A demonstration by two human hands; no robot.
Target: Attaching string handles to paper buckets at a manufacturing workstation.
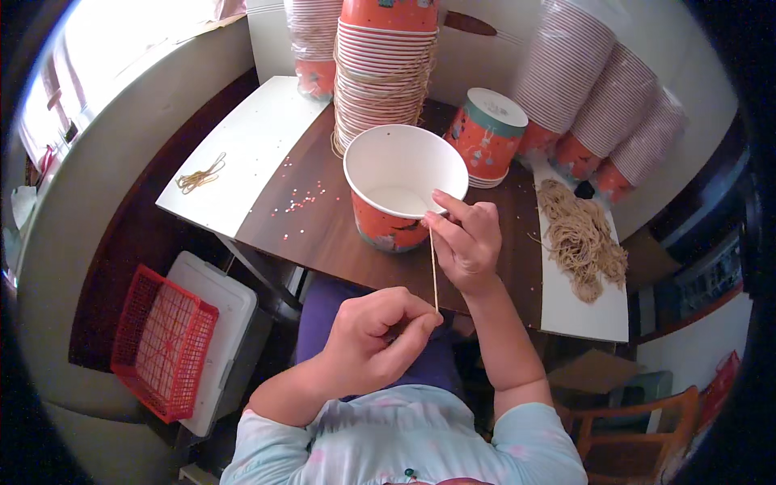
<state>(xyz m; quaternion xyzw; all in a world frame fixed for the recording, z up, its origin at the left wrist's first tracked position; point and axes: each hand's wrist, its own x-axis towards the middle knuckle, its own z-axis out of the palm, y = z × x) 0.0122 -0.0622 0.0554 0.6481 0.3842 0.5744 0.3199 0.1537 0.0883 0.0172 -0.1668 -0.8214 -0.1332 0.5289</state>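
A large paper bucket (377, 221), orange outside and white inside, stands upright on the table in front of me. My right hand (465, 240) is at the right front of its rim, one finger over the edge and another fingertip just outside it. From those fingertips a thin tan string (434, 271) runs down, looking taut. Its lower end is pinched between the thumb and forefinger of my left hand (376, 333), which is nearer to me and below the table edge. Whether the string is fixed to the bucket is hidden by my right fingers.
Behind stands a tall stack of string-wrapped buckets (382, 85); an upside-down bucket (487, 133) is right. Wrapped bucket stacks (566, 65) lean at the wall. A tan string heap (584, 242) lies right, a small string bundle (200, 175) left, near scattered bits (303, 198). A red basket (166, 343) sits lower left.
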